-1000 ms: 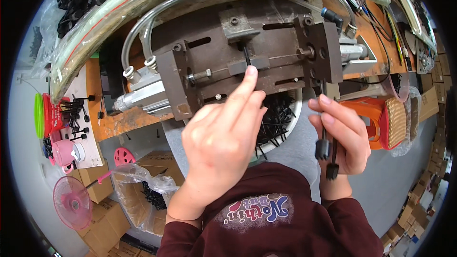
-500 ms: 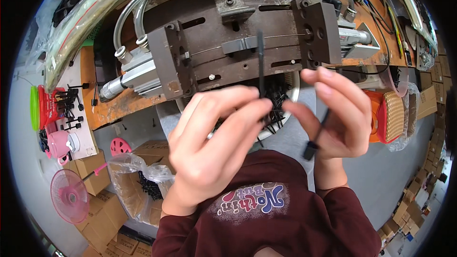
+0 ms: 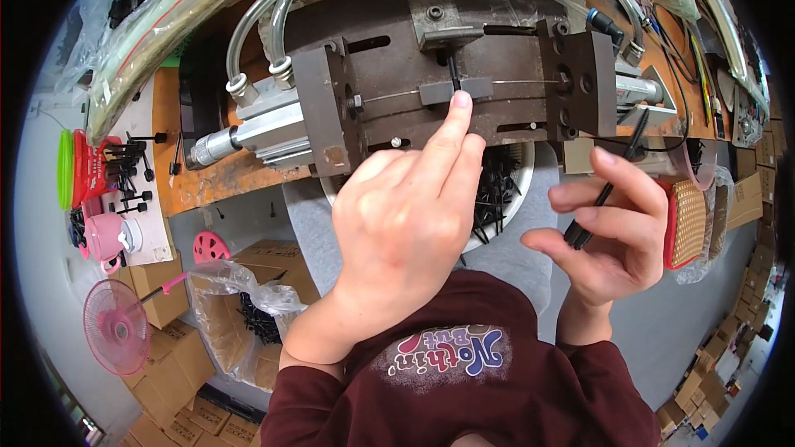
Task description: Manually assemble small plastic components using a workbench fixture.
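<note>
My left hand [image 3: 406, 207] reaches over the brown metal fixture [image 3: 497, 124] with its index finger stretched out. That fingertip touches the near end of a thin black rod [image 3: 454, 74], which lies across the small grey block [image 3: 478, 88] and points toward the upper clamp piece [image 3: 445, 31]. The left thumb is hidden beneath the hand. To the right, off the fixture, my right hand [image 3: 621, 232] is partly curled around another black rod [image 3: 607, 192], held tilted with its thicker end low by the thumb.
A white basket [image 3: 522, 186] of black rods stands below the fixture. Air cylinders [image 3: 269, 128] with clear hoses [image 3: 240, 41] flank it on the orange bench [image 3: 195, 190]. Leftward are a pink fan [image 3: 116, 327], a plastic-lined carton [image 3: 219, 306] and loose black parts [image 3: 128, 161].
My left hand has moved up to the fixture; the rod it held upright now lies at the grey block. My right hand has shifted slightly right, and its rod's thicker end sits nearer the fingers.
</note>
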### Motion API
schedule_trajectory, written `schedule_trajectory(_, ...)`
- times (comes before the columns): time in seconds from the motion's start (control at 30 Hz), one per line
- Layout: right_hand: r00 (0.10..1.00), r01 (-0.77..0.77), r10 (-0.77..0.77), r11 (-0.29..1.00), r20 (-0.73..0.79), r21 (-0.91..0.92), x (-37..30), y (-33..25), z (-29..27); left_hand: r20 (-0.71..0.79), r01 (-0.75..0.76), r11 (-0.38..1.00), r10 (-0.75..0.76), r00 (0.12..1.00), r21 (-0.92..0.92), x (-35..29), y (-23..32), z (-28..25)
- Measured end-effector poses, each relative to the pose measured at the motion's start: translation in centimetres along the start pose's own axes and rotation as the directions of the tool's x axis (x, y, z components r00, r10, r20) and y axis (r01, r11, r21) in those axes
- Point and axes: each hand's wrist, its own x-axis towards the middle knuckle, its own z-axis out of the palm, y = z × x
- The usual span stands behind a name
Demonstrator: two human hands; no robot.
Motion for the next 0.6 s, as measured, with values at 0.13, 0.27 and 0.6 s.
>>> schedule_trajectory(0.13, 0.99, -0.135, 0.14, 0.977, -0.017, 0.166, 0.4, -1.0, 0.3, 0.017, 0.014, 1.0, -0.014, 1.0, 0.001, -0.1, 0.2, -0.2)
schedule_trajectory(0.27, 0.986, -0.165, 0.162, 0.958, 0.034, 0.236, 0.4, -0.7, 0.5, -0.01, -0.025, 0.999, 0.025, 1.0, -0.031, 0.0, -0.2, -0.1)
schedule_trajectory(0.6, 0.949, 0.101, -0.032, 0.973, 0.314, -0.206, 2.1, 0.6, 3.0, 0.381, 0.071, 0.922, 0.086, 0.921, -0.381, -3.1, -0.6, -3.5)
